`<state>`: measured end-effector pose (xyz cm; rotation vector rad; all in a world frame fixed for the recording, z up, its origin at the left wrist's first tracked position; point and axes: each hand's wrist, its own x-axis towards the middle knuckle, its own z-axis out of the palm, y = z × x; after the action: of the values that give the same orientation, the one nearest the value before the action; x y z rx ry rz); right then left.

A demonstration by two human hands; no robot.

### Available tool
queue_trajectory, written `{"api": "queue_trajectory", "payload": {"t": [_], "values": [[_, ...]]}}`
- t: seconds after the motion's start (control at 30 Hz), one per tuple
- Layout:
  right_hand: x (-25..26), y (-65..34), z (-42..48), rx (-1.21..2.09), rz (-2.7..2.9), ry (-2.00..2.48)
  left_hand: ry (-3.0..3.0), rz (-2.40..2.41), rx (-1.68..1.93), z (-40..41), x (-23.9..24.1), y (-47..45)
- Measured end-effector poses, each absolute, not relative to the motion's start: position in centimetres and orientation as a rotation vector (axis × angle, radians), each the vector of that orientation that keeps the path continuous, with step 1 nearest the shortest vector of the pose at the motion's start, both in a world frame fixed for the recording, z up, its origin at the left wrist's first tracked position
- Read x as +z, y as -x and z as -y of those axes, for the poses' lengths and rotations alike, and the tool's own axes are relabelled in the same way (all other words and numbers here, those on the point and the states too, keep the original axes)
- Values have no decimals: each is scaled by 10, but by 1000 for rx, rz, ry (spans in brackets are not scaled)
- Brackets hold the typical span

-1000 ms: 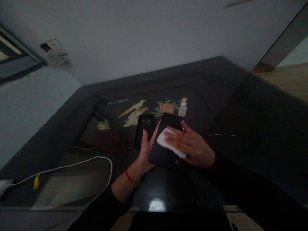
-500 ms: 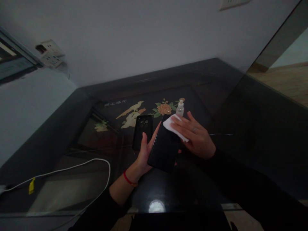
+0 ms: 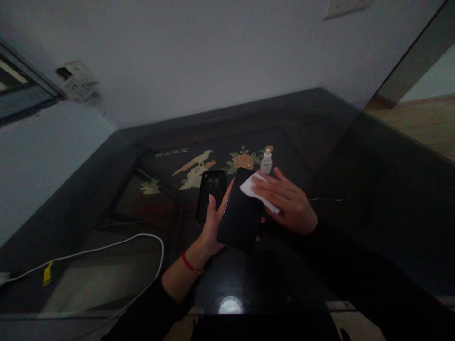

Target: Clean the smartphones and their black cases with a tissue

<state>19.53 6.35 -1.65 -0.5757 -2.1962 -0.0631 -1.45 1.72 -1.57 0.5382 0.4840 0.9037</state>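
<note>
Black phone [image 3: 239, 213] over the dark table [image 3: 355, 189], gripped at its 9 o'clock edge in the left hand [image 3: 212, 225], white wipe [image 3: 253, 188] pressed on its 1 o'clock corner under the right hand [image 3: 287, 203] with fingers flat; looks mid-wipe, lower screen undone.

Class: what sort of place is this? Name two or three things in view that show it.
Probably a room in a home: a dark glass-topped table with a bird-and-flower picture, wall sockets, and a white cable lying on it.
</note>
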Motion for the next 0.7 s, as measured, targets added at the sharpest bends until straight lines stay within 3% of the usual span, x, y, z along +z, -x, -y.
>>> {"api": "queue_trajectory", "payload": {"t": [0.1,0.27,0.4,0.7], "values": [[-18,-197,-64,-72,2088,735,-579,-472,906,-17,-14,15],[-18,-195,-62,-3,2228,427,-517,-520,966,-17,-12,16],[-16,-199,-65,-32,2109,645,-489,-498,957,-18,-10,18],[-17,-184,-43,115,2295,155,-293,-570,1103,-24,-13,15]]}}
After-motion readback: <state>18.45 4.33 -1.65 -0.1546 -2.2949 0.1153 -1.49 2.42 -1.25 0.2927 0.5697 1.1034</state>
